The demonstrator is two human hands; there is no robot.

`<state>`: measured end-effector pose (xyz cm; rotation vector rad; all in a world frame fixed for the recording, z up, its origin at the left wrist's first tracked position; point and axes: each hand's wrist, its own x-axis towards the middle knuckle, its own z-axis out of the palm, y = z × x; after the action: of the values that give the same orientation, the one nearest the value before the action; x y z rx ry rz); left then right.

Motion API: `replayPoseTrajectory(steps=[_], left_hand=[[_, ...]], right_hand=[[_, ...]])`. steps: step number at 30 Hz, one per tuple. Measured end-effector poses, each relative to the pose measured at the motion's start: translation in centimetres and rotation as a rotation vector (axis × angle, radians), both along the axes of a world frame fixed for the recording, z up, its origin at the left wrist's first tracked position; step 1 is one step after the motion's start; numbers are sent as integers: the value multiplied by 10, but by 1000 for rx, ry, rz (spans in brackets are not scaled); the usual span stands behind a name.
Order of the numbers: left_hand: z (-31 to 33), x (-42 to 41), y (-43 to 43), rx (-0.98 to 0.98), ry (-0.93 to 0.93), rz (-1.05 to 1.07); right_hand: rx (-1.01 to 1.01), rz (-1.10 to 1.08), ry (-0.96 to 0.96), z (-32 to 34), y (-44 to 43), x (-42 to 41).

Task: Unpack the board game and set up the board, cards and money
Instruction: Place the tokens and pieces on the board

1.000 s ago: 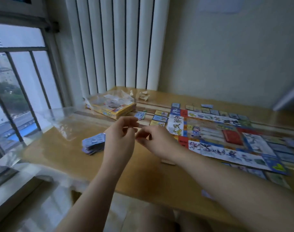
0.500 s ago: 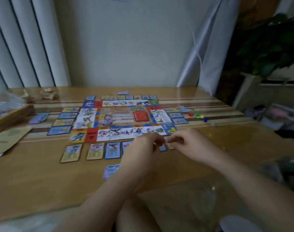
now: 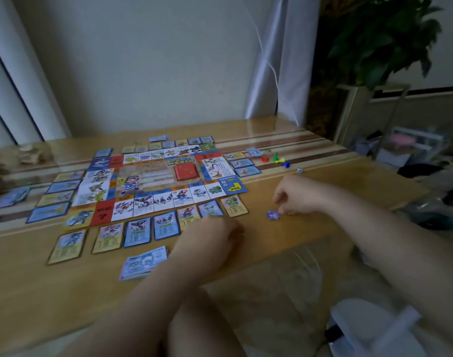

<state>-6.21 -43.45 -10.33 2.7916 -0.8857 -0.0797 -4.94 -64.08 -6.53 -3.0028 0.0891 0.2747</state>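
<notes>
The game board [image 3: 153, 181] lies flat on the wooden table [image 3: 323, 161], with a red card deck [image 3: 185, 171] on its middle. Property cards [image 3: 137, 231] line every side of it. A stack of blue paper money [image 3: 143, 262] sits near the front edge, beside my left wrist. My left hand [image 3: 212, 235] rests on the table below the front card row, fingers curled under; what it holds is hidden. My right hand [image 3: 295, 194] reaches down right of the board, fingertips bunched on a small pale piece. A small purple token [image 3: 273, 215] lies loose just left of those fingertips.
Red, green, yellow and blue pawns [image 3: 275, 158] and a white die [image 3: 300, 170] lie at the board's far right. Clear plastic wrap [image 3: 284, 266] hangs over the front edge. Crumpled scraps [image 3: 32, 153] sit far left. A potted plant [image 3: 374, 34] stands right of the table.
My view swung from the table's left end to the board. My hands, held together a second ago, have parted: the right went to the right, the left stayed by the cards.
</notes>
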Motion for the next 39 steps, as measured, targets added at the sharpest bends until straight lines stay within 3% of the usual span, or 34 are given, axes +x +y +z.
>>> replayPoseTrajectory(steps=[4, 15, 31, 33, 35, 39], left_hand=[[-5, 0, -5, 76, -84, -31], [-11, -3, -1, 30, -101, -48], [-7, -2, 0, 38, -107, -72], [-4, -1, 0, -101, -10, -38], [1, -4, -3, -425, 188, 60], [23, -12, -12, -1380, 1004, 261]], right_hand=[[-33, 55, 113, 7, 9, 8], [-250, 83, 400, 20, 21, 39], [-128, 169, 298, 22, 19, 33], [-23, 204, 225, 36, 17, 28], [151, 247, 166, 51, 20, 21], [440, 336, 147, 64, 39, 3]])
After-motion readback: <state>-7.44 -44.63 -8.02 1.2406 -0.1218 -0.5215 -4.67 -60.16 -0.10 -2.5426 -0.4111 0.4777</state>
